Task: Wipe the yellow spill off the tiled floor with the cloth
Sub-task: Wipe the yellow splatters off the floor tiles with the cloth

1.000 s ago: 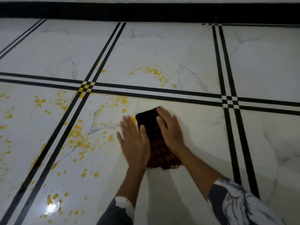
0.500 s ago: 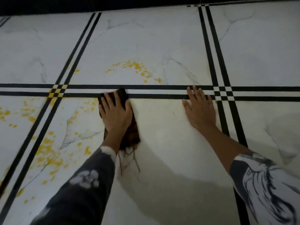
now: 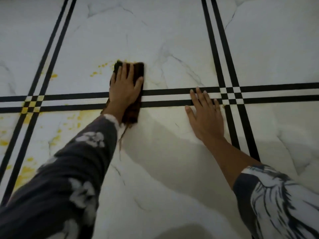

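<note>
Both hands are lying flat, fingers spread: left hand (image 3: 124, 87) is hiding most of the cloth (image 3: 138, 69), which is running lengthwise away across the floor's (image 3: 172, 161) black stripes; right hand (image 3: 205, 116) is gripping nothing; yellow spill (image 3: 25, 171) is blurring.

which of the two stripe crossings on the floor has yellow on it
The left crossing, beyond the left hand pressing the cloth. The right crossing shows clean white squares.

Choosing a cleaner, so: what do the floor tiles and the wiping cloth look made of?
Floor tiles: probably polished marble or marble-look ceramic, white with grey veins, black inlaid stripes and a soft sheen. Cloth: dark woven fabric, matte, with loose threads trailing at its near end.
</note>
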`<state>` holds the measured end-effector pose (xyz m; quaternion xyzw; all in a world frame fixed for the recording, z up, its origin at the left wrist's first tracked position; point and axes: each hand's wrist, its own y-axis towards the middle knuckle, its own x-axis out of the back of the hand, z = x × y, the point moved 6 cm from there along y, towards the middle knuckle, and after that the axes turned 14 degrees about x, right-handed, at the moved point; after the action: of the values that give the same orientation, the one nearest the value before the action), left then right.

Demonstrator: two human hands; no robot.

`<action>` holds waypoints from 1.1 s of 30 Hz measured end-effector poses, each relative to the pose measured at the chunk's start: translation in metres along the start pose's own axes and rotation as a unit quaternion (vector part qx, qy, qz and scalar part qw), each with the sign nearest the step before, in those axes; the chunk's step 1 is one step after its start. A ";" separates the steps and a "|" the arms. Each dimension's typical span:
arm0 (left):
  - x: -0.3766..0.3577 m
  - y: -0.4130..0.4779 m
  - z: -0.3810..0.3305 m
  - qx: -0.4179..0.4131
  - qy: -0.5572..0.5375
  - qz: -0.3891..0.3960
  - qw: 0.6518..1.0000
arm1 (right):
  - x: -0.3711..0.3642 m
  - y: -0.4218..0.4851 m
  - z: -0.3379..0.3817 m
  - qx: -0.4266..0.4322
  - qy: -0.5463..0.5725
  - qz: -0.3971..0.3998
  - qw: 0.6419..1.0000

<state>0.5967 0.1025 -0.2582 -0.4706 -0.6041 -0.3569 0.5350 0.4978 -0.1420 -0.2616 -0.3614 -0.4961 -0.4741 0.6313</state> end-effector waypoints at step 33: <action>0.006 0.030 0.041 0.179 -0.058 -0.058 0.981 | -0.015 0.102 0.051 -0.009 -0.016 0.010 1.000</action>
<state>0.6124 0.1504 -0.2619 -0.3512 -0.7143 -0.2461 0.5531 0.5805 -0.0611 -0.2623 -0.3796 -0.4983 -0.4667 0.6244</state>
